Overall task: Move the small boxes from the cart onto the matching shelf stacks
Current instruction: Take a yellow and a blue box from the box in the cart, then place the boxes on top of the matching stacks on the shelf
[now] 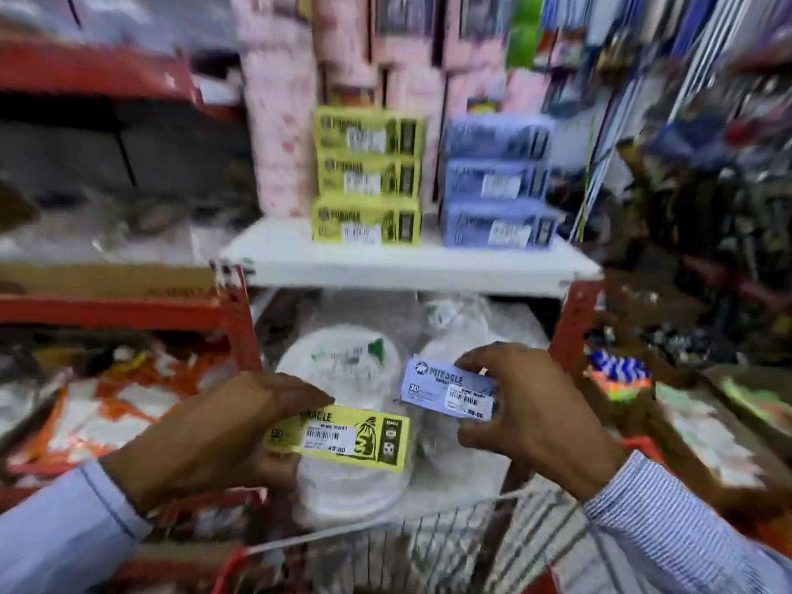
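- Head view, the only view supplied; much of it is motion-blurred, the edges most of all.
- Left hand [223, 435], in a pale blue sleeve, grips a small flat yellow cardboard box [343, 435] at its left end, thumb on top and fingers beneath. The box is held level, with its white price sticker facing the camera.
- Right hand [531, 405], in a blue-and-white checked sleeve, pinches a small flat lilac-blue cardboard box [448, 390] at its right end, between the thumb above and the fingers below. The box tilts slightly down to the right.
- Both boxes are in the air, near the camera, above the wire-mesh shopping cart [428, 546] and in front of the lower shelf. The two boxes sit close together but do not touch.
- Far centre: a white shelf board [407, 263] on red uprights carries a stack of three yellow boxes [368, 177] on the left.
- Just right of it, with a narrow gap between, stands a stack of three lilac-blue boxes [499, 182].
- Below the white board lie stacks of white disposable plates in clear wrap [343, 362].
- Goods on the left and right shelving are too blurred to identify.
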The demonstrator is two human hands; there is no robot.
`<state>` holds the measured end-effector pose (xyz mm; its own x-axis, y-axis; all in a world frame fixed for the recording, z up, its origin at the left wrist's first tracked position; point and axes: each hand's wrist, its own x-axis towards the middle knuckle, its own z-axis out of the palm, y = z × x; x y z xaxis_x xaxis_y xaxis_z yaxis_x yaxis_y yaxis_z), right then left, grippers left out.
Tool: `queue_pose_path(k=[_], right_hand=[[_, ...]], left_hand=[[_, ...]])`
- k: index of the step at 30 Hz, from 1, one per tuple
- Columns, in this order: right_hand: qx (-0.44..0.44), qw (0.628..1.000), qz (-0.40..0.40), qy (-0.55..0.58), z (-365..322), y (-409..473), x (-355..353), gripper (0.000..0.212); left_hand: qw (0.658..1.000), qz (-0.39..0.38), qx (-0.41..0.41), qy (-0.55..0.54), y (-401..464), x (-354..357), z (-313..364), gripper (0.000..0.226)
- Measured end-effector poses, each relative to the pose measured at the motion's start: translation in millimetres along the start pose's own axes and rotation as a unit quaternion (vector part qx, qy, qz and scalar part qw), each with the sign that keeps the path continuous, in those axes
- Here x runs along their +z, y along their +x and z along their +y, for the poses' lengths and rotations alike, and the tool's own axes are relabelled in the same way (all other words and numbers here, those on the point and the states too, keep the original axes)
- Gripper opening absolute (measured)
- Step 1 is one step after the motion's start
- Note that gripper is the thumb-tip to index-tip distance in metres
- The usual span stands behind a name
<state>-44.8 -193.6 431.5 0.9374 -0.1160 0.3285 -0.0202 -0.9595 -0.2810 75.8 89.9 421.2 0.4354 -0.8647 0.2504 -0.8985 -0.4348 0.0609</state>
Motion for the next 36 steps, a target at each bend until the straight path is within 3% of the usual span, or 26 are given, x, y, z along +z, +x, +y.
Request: queue_pose_path(k=[7,13,22,36], right_hand=[[-0.028,0.990,0.133,-0.045,-16.2,36.5,-101.6,0.065],[-0.042,0.975,0.203,-0.078,-6.1,76.6,-151.6,0.062],[-0.047,0.973,0.179,-0.135,15.1,134.6,-143.8,0.060],[-0.041,0.973,0.172,-0.147,29.9,160.0,-121.8,0.053]], left_hand=[[0.992,0.093,0.036,0.074,27.6,-100.0,-8.7,0.072],[0.980,0.170,0.022,0.101,67.1,-141.7,-23.3,0.066],[0.973,0.210,-0.033,0.089,144.1,-136.7,-54.1,0.063],[0.982,0.172,-0.065,0.040,175.5,-122.1,-76.1,0.057]])
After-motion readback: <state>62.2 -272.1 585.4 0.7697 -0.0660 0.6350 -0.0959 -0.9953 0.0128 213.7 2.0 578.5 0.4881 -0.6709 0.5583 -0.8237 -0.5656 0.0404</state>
